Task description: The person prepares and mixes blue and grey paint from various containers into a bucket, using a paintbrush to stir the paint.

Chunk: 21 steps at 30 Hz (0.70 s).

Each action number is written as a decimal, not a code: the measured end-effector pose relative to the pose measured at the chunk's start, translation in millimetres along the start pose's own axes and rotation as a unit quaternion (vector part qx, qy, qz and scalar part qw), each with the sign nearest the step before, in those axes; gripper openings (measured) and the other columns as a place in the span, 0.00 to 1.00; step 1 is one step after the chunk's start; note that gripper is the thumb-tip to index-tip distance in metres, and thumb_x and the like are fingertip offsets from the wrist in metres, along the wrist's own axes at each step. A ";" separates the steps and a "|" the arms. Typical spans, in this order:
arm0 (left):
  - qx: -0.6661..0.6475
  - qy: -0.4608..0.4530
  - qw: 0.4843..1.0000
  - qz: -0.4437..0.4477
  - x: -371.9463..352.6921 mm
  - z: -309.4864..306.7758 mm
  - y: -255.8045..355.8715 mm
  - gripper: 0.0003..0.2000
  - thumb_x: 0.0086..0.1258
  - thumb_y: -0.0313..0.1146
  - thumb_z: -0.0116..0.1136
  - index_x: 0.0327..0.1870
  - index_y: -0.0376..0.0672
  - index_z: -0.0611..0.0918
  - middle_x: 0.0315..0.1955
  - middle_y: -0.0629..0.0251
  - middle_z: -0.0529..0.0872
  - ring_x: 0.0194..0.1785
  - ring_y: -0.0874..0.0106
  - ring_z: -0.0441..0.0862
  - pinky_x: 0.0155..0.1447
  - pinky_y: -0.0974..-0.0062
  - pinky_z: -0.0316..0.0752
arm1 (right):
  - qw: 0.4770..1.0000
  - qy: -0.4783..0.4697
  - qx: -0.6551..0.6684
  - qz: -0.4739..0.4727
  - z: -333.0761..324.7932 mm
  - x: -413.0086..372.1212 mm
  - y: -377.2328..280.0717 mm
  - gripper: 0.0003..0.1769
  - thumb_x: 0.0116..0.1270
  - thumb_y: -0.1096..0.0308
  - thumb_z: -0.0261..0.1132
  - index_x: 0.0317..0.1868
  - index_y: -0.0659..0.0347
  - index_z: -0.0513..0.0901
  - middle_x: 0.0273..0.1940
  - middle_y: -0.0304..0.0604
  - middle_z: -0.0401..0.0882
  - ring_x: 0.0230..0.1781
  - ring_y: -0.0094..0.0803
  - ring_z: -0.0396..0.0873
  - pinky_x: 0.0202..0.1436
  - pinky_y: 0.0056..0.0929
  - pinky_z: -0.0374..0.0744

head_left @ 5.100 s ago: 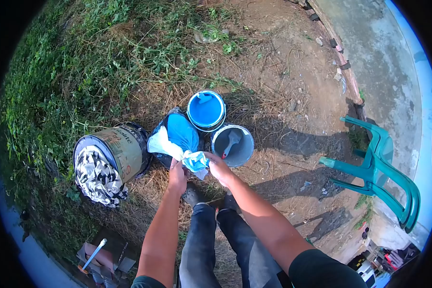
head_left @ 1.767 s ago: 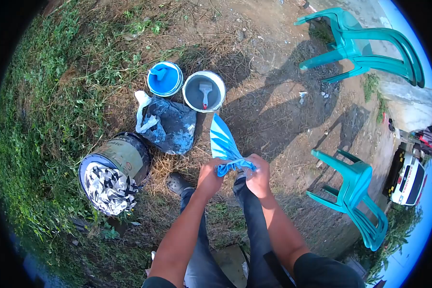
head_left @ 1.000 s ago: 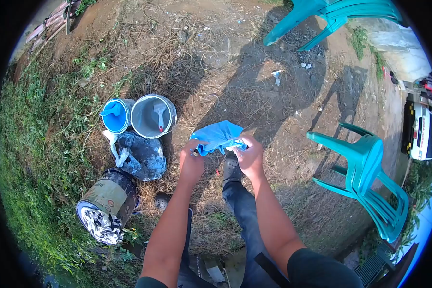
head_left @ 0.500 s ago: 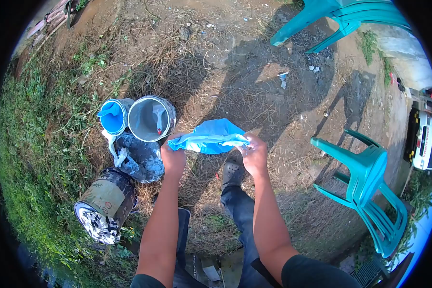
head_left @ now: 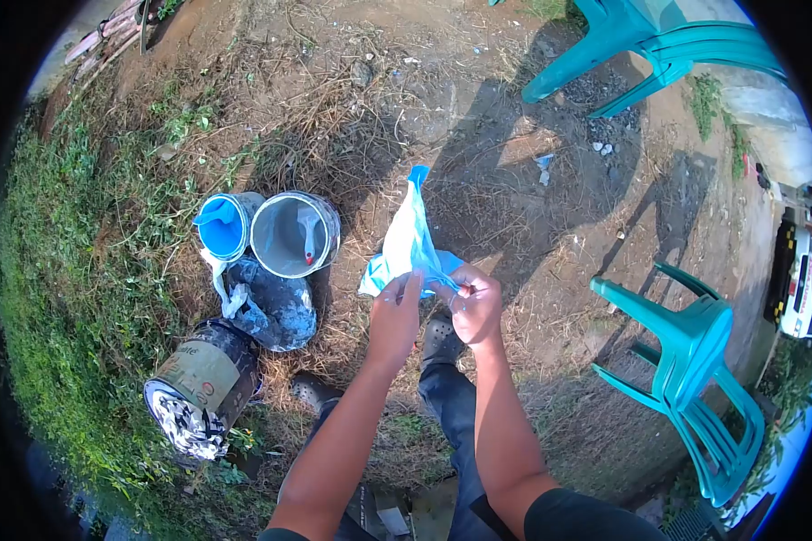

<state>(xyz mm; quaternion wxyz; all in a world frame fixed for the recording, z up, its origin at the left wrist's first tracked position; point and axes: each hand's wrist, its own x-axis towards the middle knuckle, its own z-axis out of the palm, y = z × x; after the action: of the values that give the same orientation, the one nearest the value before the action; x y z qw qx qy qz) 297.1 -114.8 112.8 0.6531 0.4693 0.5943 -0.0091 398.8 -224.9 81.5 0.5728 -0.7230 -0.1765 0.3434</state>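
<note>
Both of my hands grip a thin, crumpled light-blue plastic bag point(head_left: 410, 232) in front of me, above the ground. Its narrow tip points away from me, and a loose fold hangs out to the left. My left hand point(head_left: 397, 311) is closed on the near edge. Close beside it, my right hand point(head_left: 475, 305) pinches the gathered corner between thumb and fingers. To the left stands a grey-white bucket point(head_left: 293, 236) with a paint brush point(head_left: 309, 231) inside. Touching it is a smaller bucket point(head_left: 223, 227) with a bright blue inside.
A dark bucket point(head_left: 203, 374) lies tilted at lower left, near a paint-stained dark lid-like piece point(head_left: 284, 311). Stacked green plastic chairs point(head_left: 677, 334) stand on the right, with more chairs point(head_left: 641, 45) at upper right. A shoe point(head_left: 442, 341) shows below my hands.
My hands have come together, the left moving right towards the right hand. The bag, earlier stretched wide between them, is now bunched, with its tip flung away from me.
</note>
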 end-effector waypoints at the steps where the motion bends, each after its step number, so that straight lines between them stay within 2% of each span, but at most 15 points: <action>1: 0.020 0.002 1.000 -0.002 -13.1 5.1 13.8 0.31 0.73 0.53 0.62 0.60 0.28 0.81 0.48 0.48 0.89 0.52 0.64 0.86 0.58 0.67 0.78 | 1.000 -0.021 -0.002 0.014 0.2 -2.5 -0.5 0.09 0.60 0.83 0.73 0.31 0.65 0.80 0.29 0.35 0.76 0.29 0.18 0.69 0.32 0.23 0.69; 2: 0.040 0.004 0.999 -0.004 -20.8 5.8 21.4 0.30 0.73 0.52 0.62 0.58 0.27 0.83 0.44 0.49 0.90 0.48 0.65 0.88 0.54 0.67 0.79 | 0.999 -0.042 -0.003 0.029 1.5 -4.6 -4.1 0.07 0.60 0.86 0.71 0.32 0.67 0.81 0.30 0.36 0.78 0.30 0.18 0.72 0.34 0.23 0.72; 3: 0.040 0.006 0.999 -0.004 -20.9 4.7 24.9 0.30 0.73 0.52 0.62 0.58 0.27 0.83 0.44 0.49 0.90 0.48 0.65 0.88 0.54 0.67 0.79 | 0.999 -0.043 -0.002 0.030 4.9 -5.3 -10.3 0.07 0.60 0.86 0.71 0.32 0.67 0.81 0.30 0.36 0.78 0.30 0.18 0.72 0.34 0.23 0.72; 5: 0.082 -0.009 0.996 0.012 -17.3 5.6 30.4 0.28 0.72 0.49 0.63 0.58 0.28 0.84 0.37 0.49 0.91 0.40 0.65 0.90 0.48 0.67 0.81 | 0.995 -0.072 0.053 0.043 11.2 -5.5 -21.9 0.08 0.57 0.87 0.69 0.37 0.69 0.83 0.37 0.42 0.83 0.34 0.24 0.80 0.39 0.25 0.79; 6: 0.082 -0.009 0.997 0.012 -14.9 6.3 26.4 0.28 0.72 0.49 0.63 0.58 0.28 0.84 0.37 0.49 0.91 0.40 0.65 0.90 0.48 0.67 0.81 | 0.995 -0.073 0.053 0.043 9.5 -4.2 -21.4 0.08 0.57 0.87 0.69 0.37 0.69 0.83 0.37 0.42 0.83 0.34 0.24 0.80 0.39 0.25 0.79; 8: 0.123 0.039 0.992 0.003 -8.9 5.8 14.6 0.23 0.73 0.45 0.62 0.52 0.29 0.86 0.32 0.50 0.91 0.36 0.63 0.90 0.45 0.66 0.81 | 0.985 -0.157 -0.067 -0.003 5.4 -1.8 -20.5 0.14 0.56 0.85 0.69 0.44 0.69 0.85 0.44 0.48 0.85 0.44 0.38 0.85 0.51 0.33 0.82; 9: 0.123 0.039 0.992 0.003 -9.3 2.2 13.8 0.23 0.73 0.45 0.62 0.52 0.29 0.86 0.32 0.50 0.91 0.36 0.63 0.90 0.45 0.66 0.81 | 0.985 -0.158 -0.067 -0.003 5.3 -2.2 -19.1 0.14 0.56 0.85 0.69 0.44 0.69 0.85 0.44 0.48 0.85 0.44 0.38 0.85 0.51 0.33 0.82; 11: 0.084 0.023 0.996 0.000 -12.0 -8.5 11.2 0.18 0.77 0.41 0.59 0.45 0.30 0.87 0.23 0.60 0.86 0.27 0.74 0.80 0.33 0.67 0.73 | 0.978 -0.185 -0.094 -0.033 7.5 -3.5 -14.5 0.17 0.55 0.83 0.69 0.47 0.66 0.86 0.45 0.50 0.85 0.52 0.50 0.82 0.60 0.41 0.79; 12: 0.085 0.022 0.996 0.000 -12.4 -11.3 4.3 0.18 0.77 0.41 0.59 0.45 0.30 0.87 0.23 0.60 0.86 0.27 0.74 0.80 0.33 0.67 0.73 | 0.978 -0.185 -0.094 -0.032 11.2 -5.4 -13.5 0.17 0.55 0.83 0.69 0.47 0.66 0.86 0.45 0.50 0.85 0.52 0.50 0.82 0.60 0.41 0.79; 14: 0.131 0.066 0.986 0.076 -11.5 -13.2 -13.5 0.17 0.78 0.38 0.56 0.38 0.29 0.86 0.19 0.59 0.82 0.24 0.74 0.76 0.31 0.64 0.69 | 0.982 -0.087 -0.167 -0.027 19.2 -8.4 -11.3 0.18 0.55 0.81 0.69 0.49 0.65 0.87 0.46 0.52 0.85 0.54 0.54 0.80 0.64 0.45 0.76; 15: 0.129 0.066 0.986 0.077 -15.5 -12.8 -13.9 0.17 0.78 0.38 0.56 0.38 0.29 0.86 0.19 0.59 0.82 0.24 0.74 0.76 0.31 0.64 0.69 | 0.982 -0.087 -0.168 -0.029 18.2 -9.1 -2.5 0.18 0.55 0.81 0.69 0.49 0.65 0.87 0.46 0.52 0.85 0.54 0.54 0.80 0.64 0.45 0.76; 17: 0.149 0.090 0.981 0.082 -25.8 -10.8 -9.6 0.17 0.78 0.37 0.54 0.34 0.30 0.84 0.20 0.47 0.83 0.24 0.55 0.83 0.34 0.56 0.72 | 0.980 -0.119 -0.159 0.013 13.5 -10.5 18.4 0.17 0.54 0.80 0.69 0.47 0.66 0.87 0.45 0.53 0.86 0.51 0.54 0.81 0.61 0.47 0.76; 18: 0.147 0.090 0.982 0.082 -27.8 -10.0 -6.3 0.17 0.78 0.37 0.54 0.34 0.30 0.84 0.20 0.47 0.83 0.24 0.55 0.83 0.34 0.56 0.72 | 0.980 -0.121 -0.160 0.012 10.7 -8.9 12.3 0.17 0.54 0.80 0.69 0.47 0.66 0.87 0.45 0.53 0.86 0.51 0.54 0.81 0.61 0.47 0.76; 20: 0.150 0.128 0.974 0.113 -30.1 -9.4 3.1 0.18 0.78 0.38 0.55 0.32 0.30 0.82 0.18 0.46 0.80 0.22 0.53 0.79 0.33 0.56 0.70 | 0.960 -0.131 -0.233 -0.079 4.5 -5.4 -0.6 0.16 0.54 0.82 0.66 0.46 0.66 0.87 0.42 0.55 0.86 0.48 0.53 0.83 0.55 0.44 0.79; 21: 0.149 0.129 0.974 0.111 -32.2 -7.5 10.7 0.18 0.78 0.38 0.55 0.32 0.30 0.82 0.18 0.46 0.80 0.22 0.53 0.79 0.33 0.56 0.70 | 0.960 -0.133 -0.233 -0.078 2.2 -5.3 -5.5 0.16 0.54 0.82 0.66 0.46 0.66 0.87 0.42 0.55 0.86 0.48 0.53 0.83 0.55 0.44 0.79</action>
<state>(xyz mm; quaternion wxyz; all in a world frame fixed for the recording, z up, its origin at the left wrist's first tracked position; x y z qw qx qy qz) 288.0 -121.7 145.6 0.4903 0.6220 0.6095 0.0356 394.4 -225.2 88.0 0.3850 -0.7681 -0.3822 0.3402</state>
